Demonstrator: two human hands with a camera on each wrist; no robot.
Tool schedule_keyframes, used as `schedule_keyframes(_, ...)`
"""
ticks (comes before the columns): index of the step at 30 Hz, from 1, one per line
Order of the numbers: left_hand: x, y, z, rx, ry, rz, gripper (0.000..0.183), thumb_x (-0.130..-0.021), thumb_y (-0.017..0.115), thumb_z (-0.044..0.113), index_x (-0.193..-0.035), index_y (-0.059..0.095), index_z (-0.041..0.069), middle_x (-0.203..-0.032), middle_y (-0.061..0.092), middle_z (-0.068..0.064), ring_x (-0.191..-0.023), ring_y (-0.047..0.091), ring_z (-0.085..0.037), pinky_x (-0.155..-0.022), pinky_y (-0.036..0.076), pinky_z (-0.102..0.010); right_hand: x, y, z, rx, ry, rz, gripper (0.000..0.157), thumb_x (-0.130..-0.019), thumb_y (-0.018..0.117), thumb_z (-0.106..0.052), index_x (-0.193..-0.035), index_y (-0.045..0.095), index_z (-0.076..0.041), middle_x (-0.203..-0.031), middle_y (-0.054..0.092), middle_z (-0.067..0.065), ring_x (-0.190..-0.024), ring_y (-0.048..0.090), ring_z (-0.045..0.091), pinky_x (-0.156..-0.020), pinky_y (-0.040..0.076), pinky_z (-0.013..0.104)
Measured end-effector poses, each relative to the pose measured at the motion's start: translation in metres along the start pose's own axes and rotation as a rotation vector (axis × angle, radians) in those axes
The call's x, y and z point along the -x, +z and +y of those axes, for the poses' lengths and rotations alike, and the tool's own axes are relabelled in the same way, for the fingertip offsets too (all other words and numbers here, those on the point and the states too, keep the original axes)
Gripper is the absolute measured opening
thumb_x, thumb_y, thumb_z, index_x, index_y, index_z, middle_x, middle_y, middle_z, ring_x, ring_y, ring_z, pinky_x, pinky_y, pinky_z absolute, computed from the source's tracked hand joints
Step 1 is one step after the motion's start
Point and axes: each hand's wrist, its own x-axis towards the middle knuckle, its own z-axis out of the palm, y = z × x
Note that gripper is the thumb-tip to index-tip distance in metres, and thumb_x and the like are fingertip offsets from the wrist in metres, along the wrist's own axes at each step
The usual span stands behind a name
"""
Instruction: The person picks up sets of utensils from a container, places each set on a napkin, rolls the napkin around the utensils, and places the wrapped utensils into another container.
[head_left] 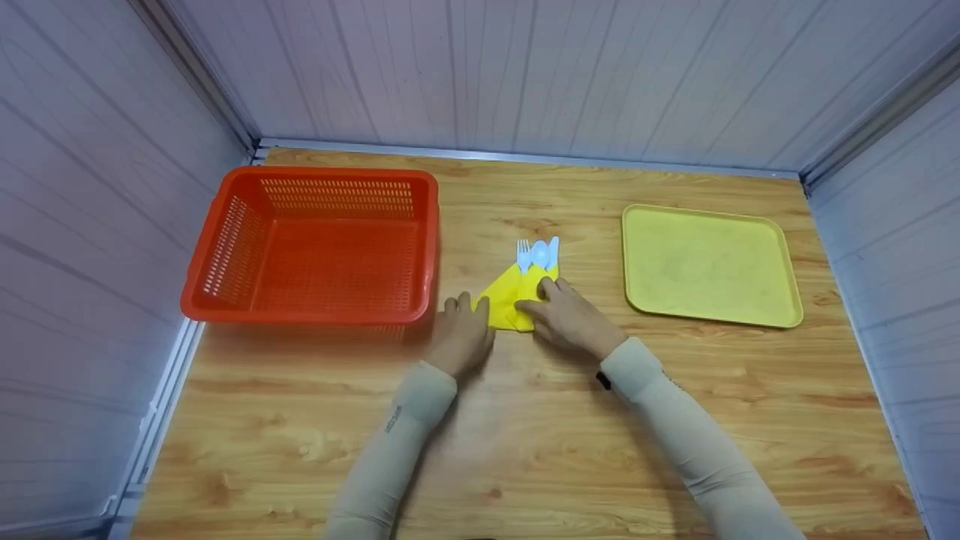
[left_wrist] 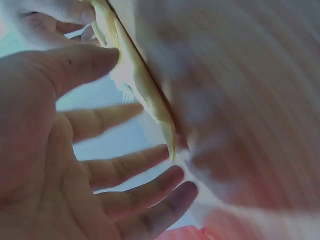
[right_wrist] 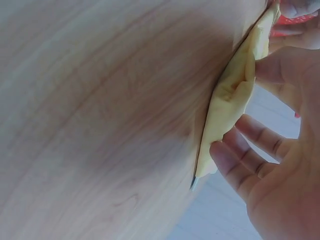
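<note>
A yellow napkin (head_left: pixel 504 300) lies partly folded on the table around a white fork (head_left: pixel 523 255), a white spoon (head_left: pixel 540 253) and a white knife (head_left: pixel 553 252). Their upper ends stick out of its far side, while their lower ends are hidden in the cloth. My right hand (head_left: pixel 574 319) presses the folded right part with its fingertips and thumb. At the napkin's left corner, my left hand (head_left: pixel 461 334) touches the edge. The left wrist view shows the left fingers (left_wrist: pixel 125 167) spread and nearly straight. Several right fingers (right_wrist: pixel 232 162) rest on the cloth in the right wrist view.
To the left stands a red-orange plastic basket (head_left: pixel 431 262) with slotted sides, close to my left hand. A yellow tray (head_left: pixel 709 262) lies flat on the right. White panels (head_left: pixel 480 82) enclose the wooden table (head_left: pixel 525 450) at the back and both sides.
</note>
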Motion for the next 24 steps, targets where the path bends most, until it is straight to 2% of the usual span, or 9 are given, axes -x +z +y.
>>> schedule_keyframes(3,-0.003,-0.003,0.0,0.089,-0.065,-0.02,0.051,-0.098,0.06,0.027,-0.138,0.051,-0.003,-0.119,0.053,-0.024,-0.106,0.053,-0.039,-0.09,0.049,-0.048,0.0,-0.001,0.001,0.006,-0.006,0.017,0.037,-0.098,0.061,-0.016,-0.134,0.065,-0.019,-0.114,0.052,0.019,-0.094,0.047,0.032,-0.08,0.047,0.045)
schedule_keyframes(6,-0.006,-0.004,-0.001,0.187,-0.117,-0.032,0.053,-0.099,0.061,0.024,-0.139,0.047,-0.008,-0.12,0.053,-0.025,-0.108,0.054,-0.038,-0.095,0.048,-0.046,0.001,0.0,0.002,0.005,-0.005,0.014,0.037,-0.098,0.061,-0.018,-0.135,0.065,-0.02,-0.115,0.052,0.019,-0.095,0.047,0.032,-0.08,0.047,0.045)
schedule_keyframes(11,-0.008,-0.005,-0.004,0.255,-0.17,-0.04,0.047,-0.098,0.062,0.02,-0.132,0.051,-0.01,-0.113,0.057,-0.025,-0.104,0.058,-0.037,-0.094,0.049,-0.046,0.001,0.001,0.003,-0.028,-0.002,0.008,0.039,-0.099,0.059,-0.018,-0.137,0.064,-0.021,-0.116,0.052,0.018,-0.097,0.047,0.03,-0.081,0.046,0.043)
schedule_keyframes(15,-0.009,-0.007,-0.007,0.284,-0.189,-0.052,0.034,-0.098,0.064,0.019,-0.118,0.059,-0.009,-0.102,0.057,-0.02,-0.093,0.058,-0.032,-0.086,0.051,-0.044,0.001,0.001,0.004,-0.052,0.003,0.015,0.039,-0.099,0.059,-0.017,-0.137,0.063,-0.021,-0.116,0.052,0.017,-0.096,0.046,0.029,-0.08,0.045,0.041)
schedule_keyframes(19,-0.009,-0.007,-0.009,0.262,-0.185,-0.046,0.027,-0.098,0.061,0.017,-0.111,0.063,-0.006,-0.1,0.054,-0.018,-0.087,0.054,-0.03,-0.081,0.05,-0.042,0.001,0.001,0.004,-0.04,0.018,0.004,0.04,-0.099,0.058,-0.019,-0.138,0.062,-0.023,-0.119,0.052,0.016,-0.098,0.046,0.029,-0.081,0.046,0.041)
schedule_keyframes(22,-0.009,-0.007,-0.01,0.261,-0.171,-0.022,0.02,-0.097,0.058,0.014,-0.106,0.064,-0.004,-0.097,0.054,-0.017,-0.084,0.052,-0.03,-0.078,0.049,-0.041,0.001,0.002,0.004,-0.04,0.023,-0.003,0.04,-0.099,0.058,-0.019,-0.139,0.062,-0.023,-0.122,0.052,0.017,-0.102,0.047,0.03,-0.082,0.047,0.042)
schedule_keyframes(24,-0.008,-0.007,-0.011,0.295,-0.157,0.011,0.017,-0.097,0.057,0.012,-0.102,0.063,-0.003,-0.094,0.054,-0.015,-0.081,0.052,-0.029,-0.075,0.049,-0.04,0.001,0.002,0.004,-0.04,0.021,-0.004,0.04,-0.099,0.058,-0.019,-0.139,0.062,-0.022,-0.124,0.052,0.018,-0.104,0.048,0.031,-0.082,0.048,0.043)
